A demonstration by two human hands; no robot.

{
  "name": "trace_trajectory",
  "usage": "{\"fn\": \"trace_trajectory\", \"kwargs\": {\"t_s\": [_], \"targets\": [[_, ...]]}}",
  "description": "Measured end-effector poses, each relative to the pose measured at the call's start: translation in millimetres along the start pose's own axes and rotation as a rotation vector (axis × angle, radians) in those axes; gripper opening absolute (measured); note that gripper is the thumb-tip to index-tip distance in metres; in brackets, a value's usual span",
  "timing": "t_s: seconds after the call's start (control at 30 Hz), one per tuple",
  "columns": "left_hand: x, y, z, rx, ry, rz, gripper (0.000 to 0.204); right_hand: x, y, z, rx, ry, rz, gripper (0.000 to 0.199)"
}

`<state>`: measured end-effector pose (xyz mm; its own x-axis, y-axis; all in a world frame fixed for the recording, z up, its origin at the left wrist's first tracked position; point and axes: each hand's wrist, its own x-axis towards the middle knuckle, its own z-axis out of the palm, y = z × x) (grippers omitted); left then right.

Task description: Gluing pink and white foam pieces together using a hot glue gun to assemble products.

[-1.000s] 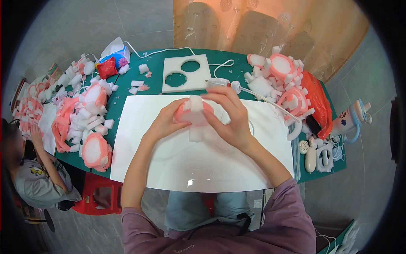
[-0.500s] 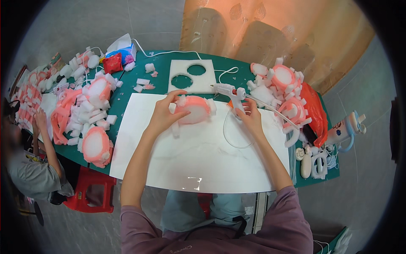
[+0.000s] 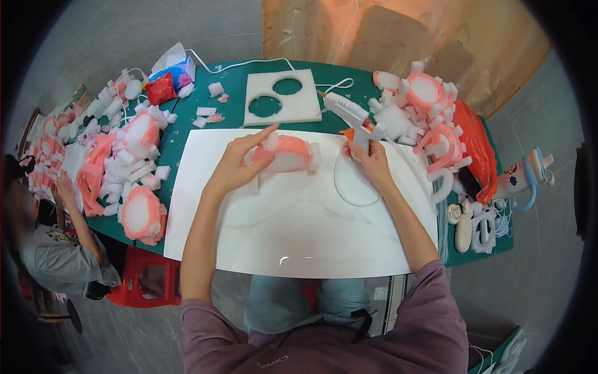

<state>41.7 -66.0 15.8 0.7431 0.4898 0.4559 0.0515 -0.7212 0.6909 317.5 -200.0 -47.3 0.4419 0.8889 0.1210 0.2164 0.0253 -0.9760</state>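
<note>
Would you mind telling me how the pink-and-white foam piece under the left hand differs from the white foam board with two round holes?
The foam piece is pink and white, rounded and edged with small blocks; the foam board is plain white, flat and square. The piece lies on the white sheet, with the left hand on it; the board rests untouched on the green table. Both look like foam.

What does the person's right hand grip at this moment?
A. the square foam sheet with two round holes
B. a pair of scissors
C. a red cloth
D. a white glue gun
D: the right hand closes around the handle of the white glue gun, while the left hand steadies the pink-and-white foam piece.
</note>
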Motion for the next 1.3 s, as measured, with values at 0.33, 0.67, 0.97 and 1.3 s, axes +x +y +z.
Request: {"fn": "trace_trajectory", "kwargs": {"t_s": [0.33, 0.67, 0.97, 1.3], "targets": [[-2, 0, -3, -0.002, 0.115, -0.223, 0.045, -19, -28, 9, 0.335, -0.335, 0.030, 0.034], [-3, -2, 1, 0.053, 0.106, -0.239, 0.039, -32, -43, 23, 0.231, -0.470, 0.157, 0.018], [-4, 4, 3, 0.130, 0.109, -0.163, 0.032, -27, -31, 24, 0.212, -0.482, 0.097, 0.013], [-3, 5, 3, 0.177, 0.098, -0.132, 0.032, -28, -33, 23, 0.192, -0.453, 0.109, 0.016]]}}
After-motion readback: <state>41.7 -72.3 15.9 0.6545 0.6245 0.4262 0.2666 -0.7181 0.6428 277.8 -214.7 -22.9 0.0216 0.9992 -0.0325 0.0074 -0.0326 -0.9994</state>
